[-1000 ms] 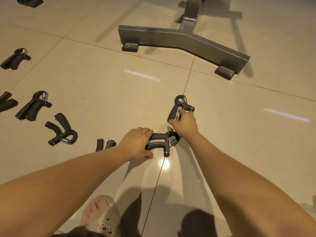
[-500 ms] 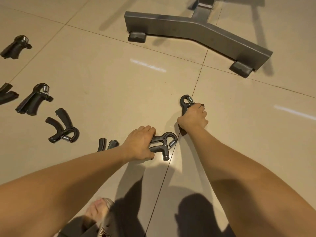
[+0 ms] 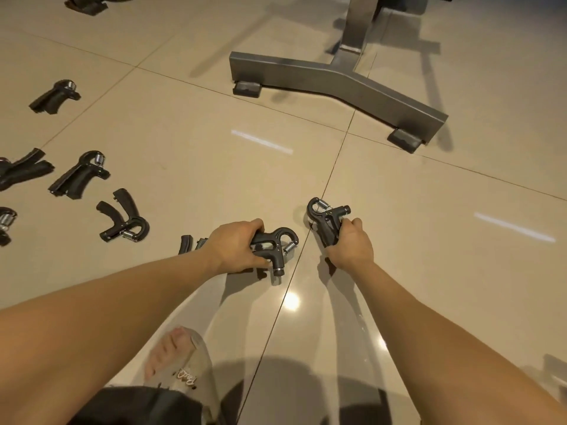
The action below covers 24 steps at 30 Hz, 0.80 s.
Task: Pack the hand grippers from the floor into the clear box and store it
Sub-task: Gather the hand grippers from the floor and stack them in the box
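The left hand has its fingers wrapped around the handles of a black plastic hand gripper with a steel spring, its looped head and spring pointing right, just above or touching the glossy beige tiled floor; which, I cannot tell. The right hand is clenched on the handles of a second black hand gripper, held tilted with its loop and spring pointing up-left, near the grout line that runs between the two hands. Just behind the left wrist two black handle ends of another gripper peek out. Further left on the floor lie more black grippers: a splayed one with its spring down, one with handles closed together, one at the left edge, another partly cut off below it and one farther up. A grey steel equipment base with rubber feet stands beyond the hands. A sandalled foot shows at the lower edge. No container is in view
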Each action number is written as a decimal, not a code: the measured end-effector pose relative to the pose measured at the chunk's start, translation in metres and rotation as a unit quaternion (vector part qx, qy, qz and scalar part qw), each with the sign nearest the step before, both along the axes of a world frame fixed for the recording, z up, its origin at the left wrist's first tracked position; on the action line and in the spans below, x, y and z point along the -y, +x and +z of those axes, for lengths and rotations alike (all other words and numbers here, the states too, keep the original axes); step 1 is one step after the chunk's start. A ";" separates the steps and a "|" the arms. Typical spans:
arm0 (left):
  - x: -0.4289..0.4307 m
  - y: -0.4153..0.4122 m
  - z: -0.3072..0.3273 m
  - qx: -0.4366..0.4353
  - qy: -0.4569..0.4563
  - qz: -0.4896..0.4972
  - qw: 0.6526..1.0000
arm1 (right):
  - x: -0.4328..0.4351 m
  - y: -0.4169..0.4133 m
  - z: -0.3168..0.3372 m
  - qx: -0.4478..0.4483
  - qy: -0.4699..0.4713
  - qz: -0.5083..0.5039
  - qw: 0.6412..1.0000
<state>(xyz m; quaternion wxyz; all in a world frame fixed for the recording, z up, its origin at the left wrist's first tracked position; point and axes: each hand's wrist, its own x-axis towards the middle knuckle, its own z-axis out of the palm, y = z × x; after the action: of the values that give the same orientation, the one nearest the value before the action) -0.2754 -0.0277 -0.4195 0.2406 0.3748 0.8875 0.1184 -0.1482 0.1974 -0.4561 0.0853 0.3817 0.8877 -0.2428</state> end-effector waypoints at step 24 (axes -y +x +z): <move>0.024 0.257 0.299 -0.106 0.240 0.065 0.963 | 0.012 0.225 0.384 -0.158 0.110 0.157 0.969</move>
<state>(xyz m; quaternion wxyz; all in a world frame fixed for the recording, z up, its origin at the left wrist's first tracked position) -0.0184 -0.0513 -0.1205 0.0400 0.3736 0.8757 0.3032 0.0769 0.1851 -0.0724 -0.0618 0.2016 0.9600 -0.1842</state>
